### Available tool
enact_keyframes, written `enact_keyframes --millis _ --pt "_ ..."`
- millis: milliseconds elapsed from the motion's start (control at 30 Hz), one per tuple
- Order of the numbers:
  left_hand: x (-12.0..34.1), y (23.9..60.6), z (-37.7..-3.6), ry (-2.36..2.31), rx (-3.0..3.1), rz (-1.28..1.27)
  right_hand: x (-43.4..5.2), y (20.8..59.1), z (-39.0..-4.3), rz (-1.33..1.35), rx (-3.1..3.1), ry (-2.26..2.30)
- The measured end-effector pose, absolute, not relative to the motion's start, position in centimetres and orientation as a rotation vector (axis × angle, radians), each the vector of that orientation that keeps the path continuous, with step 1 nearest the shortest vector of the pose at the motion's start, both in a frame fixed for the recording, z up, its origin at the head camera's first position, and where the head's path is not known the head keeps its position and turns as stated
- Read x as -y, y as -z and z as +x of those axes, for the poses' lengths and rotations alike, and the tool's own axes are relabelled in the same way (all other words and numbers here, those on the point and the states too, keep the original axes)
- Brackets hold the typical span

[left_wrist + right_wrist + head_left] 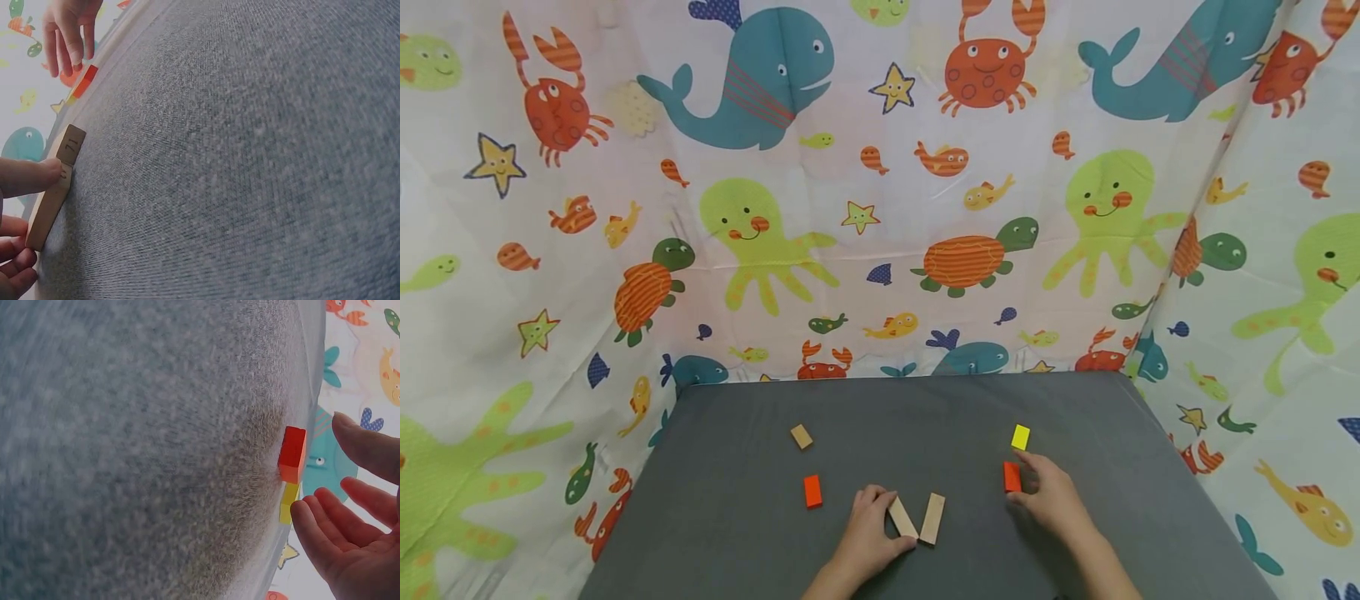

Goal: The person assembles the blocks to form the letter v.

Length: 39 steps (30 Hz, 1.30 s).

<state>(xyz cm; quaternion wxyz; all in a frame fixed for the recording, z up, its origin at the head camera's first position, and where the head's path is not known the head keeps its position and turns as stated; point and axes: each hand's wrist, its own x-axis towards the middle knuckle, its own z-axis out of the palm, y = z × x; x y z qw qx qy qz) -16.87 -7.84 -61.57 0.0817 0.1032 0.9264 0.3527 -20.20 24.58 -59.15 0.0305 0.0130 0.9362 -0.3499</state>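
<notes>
Wooden block (902,517), long axis angled away leftward, pinched by left hand (868,537); right hand (1052,496) spread beside red block (1012,477).

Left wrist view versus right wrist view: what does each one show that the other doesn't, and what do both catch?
Only the left wrist view shows the long plain wooden block marked 71, with the left hand touching it. Only the right wrist view shows the right hand from close up, fingers open beside the orange block. Both show that orange block, the yellow block behind it, the grey table and the sea-animal cloth.
</notes>
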Motion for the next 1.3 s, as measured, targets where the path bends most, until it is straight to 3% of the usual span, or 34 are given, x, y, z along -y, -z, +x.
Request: enact_keyframes --millis 1300 --pt "7.71 61.49 -16.9 -1.009 -2.785 0.32 -24.32 59.67 -20.71 -0.047 -2.896 0.9"
